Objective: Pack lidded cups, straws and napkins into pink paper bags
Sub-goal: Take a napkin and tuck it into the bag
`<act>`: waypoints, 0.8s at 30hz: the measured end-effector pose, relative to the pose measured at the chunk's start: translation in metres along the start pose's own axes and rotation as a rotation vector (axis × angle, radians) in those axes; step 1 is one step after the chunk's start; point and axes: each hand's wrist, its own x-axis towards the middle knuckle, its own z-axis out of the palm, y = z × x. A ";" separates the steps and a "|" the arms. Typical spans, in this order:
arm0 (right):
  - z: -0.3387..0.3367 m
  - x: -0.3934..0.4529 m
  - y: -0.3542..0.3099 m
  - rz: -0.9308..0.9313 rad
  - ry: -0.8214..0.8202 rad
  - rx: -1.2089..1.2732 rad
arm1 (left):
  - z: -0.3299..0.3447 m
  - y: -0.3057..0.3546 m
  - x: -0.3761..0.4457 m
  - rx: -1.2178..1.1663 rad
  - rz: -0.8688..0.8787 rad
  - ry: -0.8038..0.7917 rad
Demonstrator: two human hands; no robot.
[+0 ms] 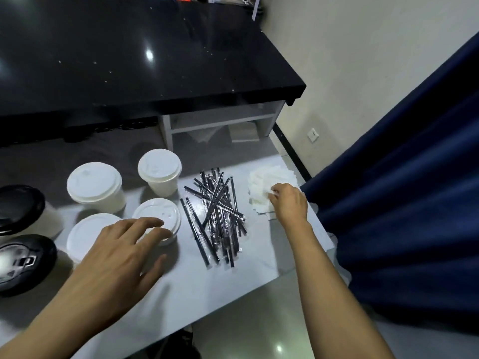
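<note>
Taking the heap of black foil-wrapped straws (216,216) as our landmark, our right hand (289,203) pinches the stack of white paper napkins (269,185) to its right; we risk lifting several or scattering them. Our left hand (121,255) hovers open over a white lidded paper cup (158,218) left of it. No pink bag shows, and the fingertips hide the pinch

A glossy black counter (145,55) fills the far left, catching ceiling light. A dark blue curtain (404,203) hangs right, beside a cream wall (350,47) with a socket (313,135).
</note>
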 end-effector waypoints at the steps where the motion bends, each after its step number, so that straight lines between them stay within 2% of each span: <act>1: 0.000 0.002 0.003 -0.012 -0.003 -0.006 | 0.001 0.002 0.003 0.001 0.003 0.002; 4: -0.005 0.006 0.010 -0.102 -0.044 -0.014 | 0.003 0.009 0.013 -0.004 0.004 0.002; 6: -0.007 0.006 0.011 -0.137 -0.015 -0.002 | 0.003 0.012 0.018 -0.001 0.018 0.008; 11: -0.013 0.009 0.013 -0.089 0.356 0.163 | 0.000 0.017 0.024 -0.002 0.022 0.039; 13: -0.018 0.012 0.011 -0.081 0.403 0.206 | 0.000 0.016 0.025 -0.004 0.011 0.038; 16: -0.013 0.017 0.008 -0.165 0.371 0.155 | 0.001 0.016 0.025 -0.008 0.012 0.033; 18: -0.001 0.017 0.007 -0.234 0.289 0.088 | 0.002 0.016 0.024 -0.002 0.009 0.035; 21: 0.017 0.016 0.008 -0.209 0.194 0.090 | 0.003 0.015 0.022 0.001 0.002 0.031; 24: 0.020 0.017 0.006 -0.215 0.220 0.127 | 0.005 0.012 0.019 0.005 0.002 0.034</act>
